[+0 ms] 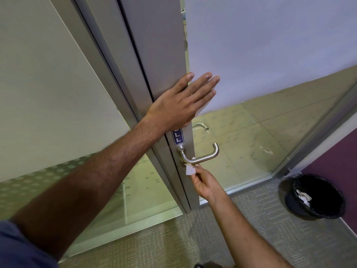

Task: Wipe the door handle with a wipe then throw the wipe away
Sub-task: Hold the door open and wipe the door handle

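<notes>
While the left hand point(179, 102) lies flat, fingers spread, on the door point(154, 55), the right hand point(205, 183) pinches a wipe point(189, 170) against the handle point(202, 158); a bin point(289, 198) stands nearby.

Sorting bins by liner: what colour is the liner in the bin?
Black, seen in the head view: bin.
</notes>
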